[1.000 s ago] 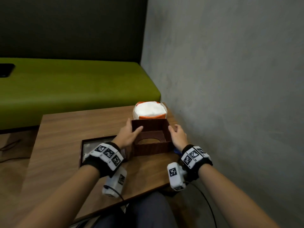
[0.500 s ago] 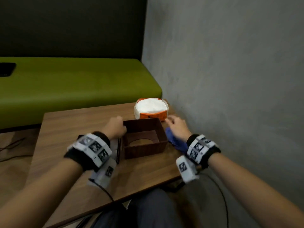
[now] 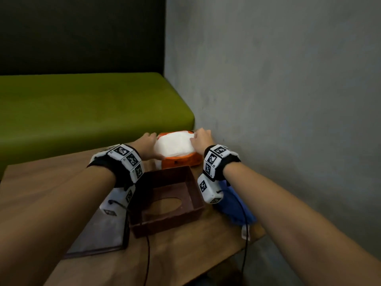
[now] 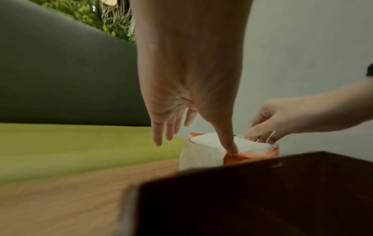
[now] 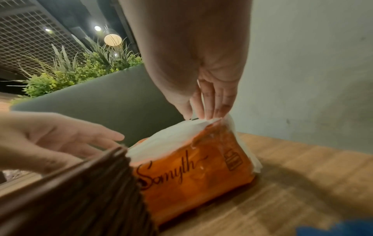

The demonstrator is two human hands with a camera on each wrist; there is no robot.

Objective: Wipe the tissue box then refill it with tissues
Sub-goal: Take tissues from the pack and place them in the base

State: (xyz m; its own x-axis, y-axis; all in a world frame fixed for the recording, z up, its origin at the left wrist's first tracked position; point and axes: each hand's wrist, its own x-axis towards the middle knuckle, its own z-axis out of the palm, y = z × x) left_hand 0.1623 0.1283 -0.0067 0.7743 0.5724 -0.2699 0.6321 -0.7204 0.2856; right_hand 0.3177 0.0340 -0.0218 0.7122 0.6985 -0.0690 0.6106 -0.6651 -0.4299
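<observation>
The orange tissue pack (image 3: 175, 146) with white tissues showing on top lies at the table's far edge by the wall. My left hand (image 3: 147, 147) is at its left side, fingers straight and spread, the thumb pressing the pack's (image 4: 203, 153) near top edge. My right hand (image 3: 201, 139) pinches the pack's (image 5: 191, 167) top right corner between thumb and fingers (image 5: 210, 110). The brown tissue box (image 3: 165, 221) stands open side up just in front of the pack, under my wrists, with its oval slot at the bottom.
A blue cloth (image 3: 233, 205) lies right of the box near the table's right edge. A flat brown panel (image 3: 101, 234) lies left of the box. The grey wall (image 3: 278, 100) is close on the right; a green bench (image 3: 82, 112) runs behind the table (image 3: 51, 182).
Both hands let go of the brown box and reached forward to the tissue pack. The right hand now pinches its corner. The blue cloth stays on the table.
</observation>
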